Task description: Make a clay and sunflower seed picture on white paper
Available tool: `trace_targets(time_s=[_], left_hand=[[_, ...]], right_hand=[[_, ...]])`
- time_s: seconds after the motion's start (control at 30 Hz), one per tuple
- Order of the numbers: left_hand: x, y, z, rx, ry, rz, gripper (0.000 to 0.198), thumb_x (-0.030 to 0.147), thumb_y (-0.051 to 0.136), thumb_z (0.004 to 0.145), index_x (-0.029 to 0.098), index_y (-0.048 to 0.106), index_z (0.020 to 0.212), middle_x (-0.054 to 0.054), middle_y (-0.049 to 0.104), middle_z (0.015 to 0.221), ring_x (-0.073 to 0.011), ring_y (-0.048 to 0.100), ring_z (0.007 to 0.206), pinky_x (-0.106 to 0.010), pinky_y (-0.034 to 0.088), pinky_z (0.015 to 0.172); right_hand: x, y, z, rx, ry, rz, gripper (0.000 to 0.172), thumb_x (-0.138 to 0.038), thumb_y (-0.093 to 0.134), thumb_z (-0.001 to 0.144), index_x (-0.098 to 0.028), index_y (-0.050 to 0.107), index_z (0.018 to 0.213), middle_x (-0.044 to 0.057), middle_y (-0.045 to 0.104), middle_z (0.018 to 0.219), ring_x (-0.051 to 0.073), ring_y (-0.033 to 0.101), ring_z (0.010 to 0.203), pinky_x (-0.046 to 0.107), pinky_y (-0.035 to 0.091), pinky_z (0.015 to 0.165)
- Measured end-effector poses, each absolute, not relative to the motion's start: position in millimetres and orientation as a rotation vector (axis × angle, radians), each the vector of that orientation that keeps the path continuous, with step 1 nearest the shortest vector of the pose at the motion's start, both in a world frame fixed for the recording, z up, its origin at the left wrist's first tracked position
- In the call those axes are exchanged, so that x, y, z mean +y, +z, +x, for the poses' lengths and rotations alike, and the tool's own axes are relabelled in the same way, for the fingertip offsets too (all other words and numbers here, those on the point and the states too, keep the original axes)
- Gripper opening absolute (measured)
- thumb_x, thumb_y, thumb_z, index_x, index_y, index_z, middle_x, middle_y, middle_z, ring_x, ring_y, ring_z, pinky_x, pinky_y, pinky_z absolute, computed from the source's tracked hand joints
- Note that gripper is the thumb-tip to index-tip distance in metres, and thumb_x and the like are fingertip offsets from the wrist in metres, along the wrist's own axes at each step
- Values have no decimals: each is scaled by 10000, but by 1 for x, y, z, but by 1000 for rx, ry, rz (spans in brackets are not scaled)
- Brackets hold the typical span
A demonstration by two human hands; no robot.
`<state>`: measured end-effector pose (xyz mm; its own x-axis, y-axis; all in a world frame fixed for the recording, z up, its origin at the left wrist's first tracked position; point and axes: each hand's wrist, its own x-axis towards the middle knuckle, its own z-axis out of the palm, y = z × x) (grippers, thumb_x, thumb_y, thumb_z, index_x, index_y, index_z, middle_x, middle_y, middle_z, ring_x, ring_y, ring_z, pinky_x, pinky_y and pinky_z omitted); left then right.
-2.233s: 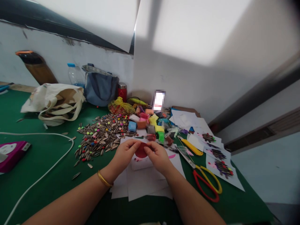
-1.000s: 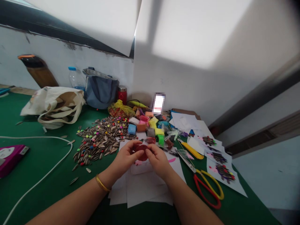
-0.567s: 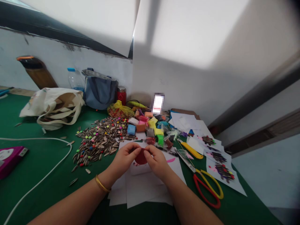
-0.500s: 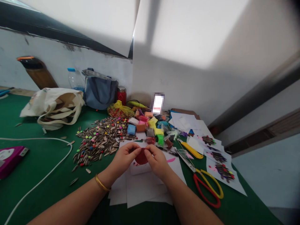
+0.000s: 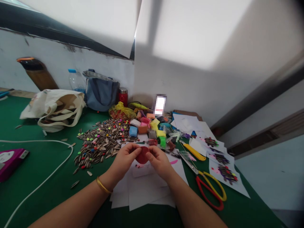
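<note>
Between both hands is a flattened piece of dark red modelling clay [image 5: 142, 155], roughly round. My left hand [image 5: 125, 158] pinches its left edge with thumb and fingers. At the right edge, my right hand [image 5: 158, 160] pinches it the same way. Beneath the hands lie white paper sheets [image 5: 144, 193], with small pink and dark bits on a smaller piece of paper. Just beyond the hands sit several packets of coloured clay, among them a green one [image 5: 162, 141] and a blue one [image 5: 133, 131].
Sunflower seeds [image 5: 102, 142] mixed with coloured balls are heaped at the left. To the right lie scissors [image 5: 209, 188], a yellow utility knife [image 5: 193, 152] and paper with seed-covered figures [image 5: 226, 175]. Bags, including a blue one [image 5: 101, 91], stand behind; a white cable [image 5: 51, 167] crosses the left side.
The red clay piece shows more of its face and looks a little wider and higher between the fingers. Both hands stay in nearly the same place.
</note>
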<state>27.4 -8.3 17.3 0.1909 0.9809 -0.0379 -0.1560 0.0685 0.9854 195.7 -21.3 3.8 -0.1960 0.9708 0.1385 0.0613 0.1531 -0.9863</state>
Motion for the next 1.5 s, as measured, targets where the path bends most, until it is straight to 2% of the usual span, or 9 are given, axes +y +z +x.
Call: trace_targets(time_s=[0.13,0.33,0.5,0.67,0.8,1.07,1.27,1.43,1.5], left_hand=[[-9,18,28,965,1122,1145,399,374,773,713,180,637,1034,-26,689,856,-178,664,749,-300,552,678],[-7,16,26,1033,1058,1176,270,403,740,738,145,687,797,-39,686,727,-171,641,642,-286,533,605],[-8,17,28,991,1038,1154,321,387,767,720,161,694,935,-59,711,886,-191,663,760,-300,549,664],[-10,18,29,979,999,1103,288,370,788,687,143,644,791,-18,663,721,-156,628,646,-263,521,590],[-8,19,28,949,1065,1015,277,349,775,705,135,671,847,-23,674,739,-140,615,642,-249,501,596],[-11,19,29,858,1010,947,283,345,774,729,147,645,885,-23,682,786,-136,621,671,-245,496,615],[-11,22,28,912,1006,1032,266,373,763,714,142,638,753,1,637,647,-123,563,554,-239,459,523],[-12,24,28,922,1091,1148,260,364,747,736,156,694,883,-28,698,773,-153,619,663,-271,520,621],[-12,23,28,956,1138,1193,232,365,736,744,161,695,847,-22,695,744,-158,627,660,-274,524,624]], right_hand=[[-21,5,195,-1511,1148,-1134,180,-364,577,884,-192,594,832,9,638,783,155,589,718,269,454,668],[-23,8,194,-1572,1088,-1150,192,-369,545,897,-193,605,852,1,616,763,148,557,698,260,433,640],[-21,5,195,-1507,1073,-1191,206,-389,567,885,-194,591,825,-4,604,746,147,552,685,259,436,626],[-19,1,193,-1480,1078,-1152,267,-445,541,900,-193,582,823,-5,593,742,144,551,691,257,433,631],[-20,1,190,-1472,1252,-1096,244,-414,633,842,-181,597,907,19,656,813,167,612,737,283,475,673],[-22,10,190,-1542,1165,-1184,108,-285,609,835,-178,593,831,13,655,789,165,630,730,282,492,659],[-26,12,185,-1512,1355,-1108,213,-347,657,843,-172,630,962,38,710,874,189,686,776,306,528,689],[-28,24,188,-1573,1188,-1238,198,-363,628,877,-170,663,900,46,723,841,196,680,770,304,515,674],[-30,32,191,-1626,1143,-1275,173,-334,629,872,-170,668,912,47,720,863,200,678,788,312,513,695]])
